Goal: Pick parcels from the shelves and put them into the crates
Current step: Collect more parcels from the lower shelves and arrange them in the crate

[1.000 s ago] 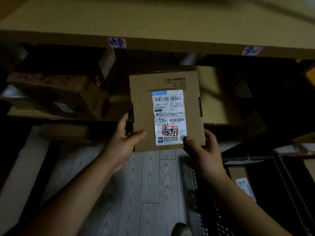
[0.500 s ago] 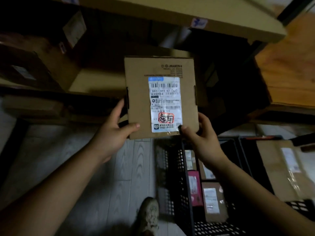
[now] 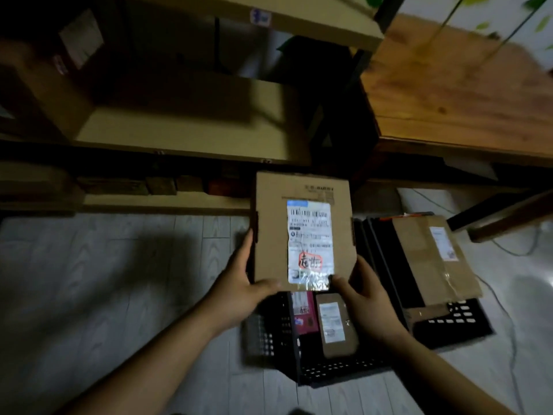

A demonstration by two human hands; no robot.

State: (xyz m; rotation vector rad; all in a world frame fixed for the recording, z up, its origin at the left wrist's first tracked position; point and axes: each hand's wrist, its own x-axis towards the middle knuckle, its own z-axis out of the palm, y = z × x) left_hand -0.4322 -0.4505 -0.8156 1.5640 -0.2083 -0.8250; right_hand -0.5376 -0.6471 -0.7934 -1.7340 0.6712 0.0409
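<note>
A flat brown cardboard parcel (image 3: 270,229) with a white shipping label and a red stamp hangs over a black crate (image 3: 335,368) on the floor. My left hand (image 3: 242,283) grips its lower left corner, thumb on the front face. At the lower right corner my right hand (image 3: 363,292) holds it the same way. Inside the crate lie a small brown parcel (image 3: 336,326) and a pink one (image 3: 305,313). A second black crate (image 3: 454,322) to the right carries a large brown parcel (image 3: 431,259).
Wooden shelves (image 3: 185,130) stand ahead, with a dark carton (image 3: 45,73) on the left and small boxes on the lowest board. A wooden table top (image 3: 460,94) lies at the upper right. Cables run over the pale plank floor (image 3: 104,280) on the right.
The parcel has come down from shelf height to just above the left crate, both hands still holding it. The view has swung right and down, bringing both crates into sight.
</note>
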